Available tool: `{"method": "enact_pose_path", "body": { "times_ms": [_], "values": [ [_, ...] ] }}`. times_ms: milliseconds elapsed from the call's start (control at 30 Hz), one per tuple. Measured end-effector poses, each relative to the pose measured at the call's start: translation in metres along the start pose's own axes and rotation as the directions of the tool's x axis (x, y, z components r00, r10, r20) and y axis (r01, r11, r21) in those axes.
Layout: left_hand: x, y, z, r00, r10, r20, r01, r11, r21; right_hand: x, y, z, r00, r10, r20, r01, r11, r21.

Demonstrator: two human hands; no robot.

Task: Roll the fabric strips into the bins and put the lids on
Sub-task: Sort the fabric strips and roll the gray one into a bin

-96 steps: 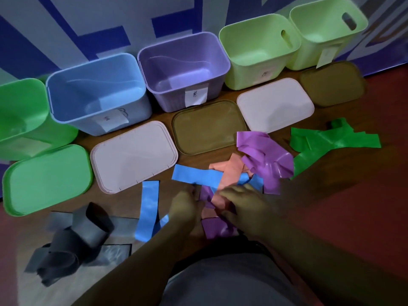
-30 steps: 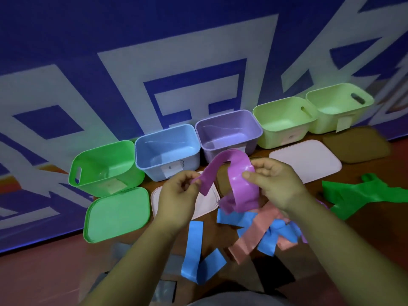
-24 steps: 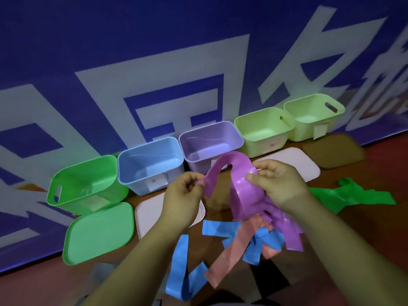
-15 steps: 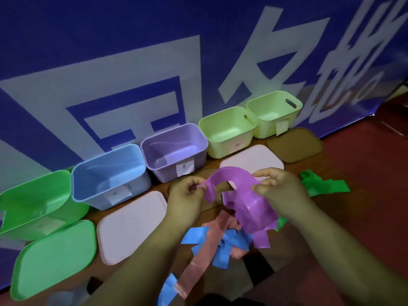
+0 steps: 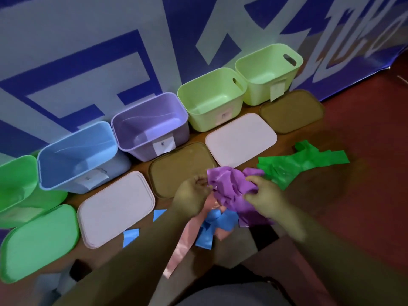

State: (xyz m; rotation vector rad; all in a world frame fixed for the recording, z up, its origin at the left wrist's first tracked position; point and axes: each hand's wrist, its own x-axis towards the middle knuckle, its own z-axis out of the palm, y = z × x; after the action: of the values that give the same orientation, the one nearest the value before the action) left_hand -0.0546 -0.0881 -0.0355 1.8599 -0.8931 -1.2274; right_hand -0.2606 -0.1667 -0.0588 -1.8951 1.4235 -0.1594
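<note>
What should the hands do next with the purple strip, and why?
Probably keep rolling it tighter. Both the left hand and right hand grip the purple strip, but it looks bunched and loose, with ends hanging. The purple bin stands open and empty behind, ready once the roll is neat.

Looks like a staged recording or demo corner rather than a home: large blue-and-white printed banner (image 5: 132,51) filling the upper frame, dark red floor (image 5: 364,206) at right, labelled plastic bins (image 5: 152,127) lined in a row along the banner, lids (image 5: 240,138) set out before them.
</note>
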Motion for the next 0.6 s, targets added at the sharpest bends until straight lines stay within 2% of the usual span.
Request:
{"method": "enact_pose_path", "body": {
  "times_ms": [100, 167, 233, 333, 433, 600],
  "values": [
    [-0.012, -0.025, -0.013, 0.999, 0.028, 0.033, -0.034, 0.985, 0.17, -0.004, 0.003, 0.007, 0.983, -0.145, -0.114, 0.134, 0.986, -0.098],
    [-0.016, -0.049, -0.021, 0.996, 0.07, 0.053, -0.083, 0.955, 0.285, -0.01, -0.001, 0.015, 0.969, -0.205, -0.141, 0.19, 0.975, -0.112],
    [-0.02, -0.071, -0.031, 0.996, 0.089, 0.029, -0.093, 0.903, 0.419, -0.018, -0.01, 0.025, 0.965, -0.254, -0.071, 0.248, 0.965, -0.084],
    [-0.026, -0.097, -0.035, 1.0, 0.027, -0.01, -0.018, 0.844, 0.535, -0.036, -0.026, 0.043, 0.939, -0.301, 0.168, 0.318, 0.944, -0.084],
    [-0.034, -0.108, -0.036, 0.999, -0.048, -0.014, 0.048, 0.84, 0.541, -0.044, -0.031, 0.064, 0.929, -0.257, 0.267, 0.289, 0.954, -0.084],
    [-0.048, -0.113, -0.034, 0.992, -0.127, 0.0, 0.107, 0.835, 0.54, -0.043, -0.022, 0.09, 0.939, -0.112, 0.324, 0.179, 0.967, -0.183]
  ]
}}
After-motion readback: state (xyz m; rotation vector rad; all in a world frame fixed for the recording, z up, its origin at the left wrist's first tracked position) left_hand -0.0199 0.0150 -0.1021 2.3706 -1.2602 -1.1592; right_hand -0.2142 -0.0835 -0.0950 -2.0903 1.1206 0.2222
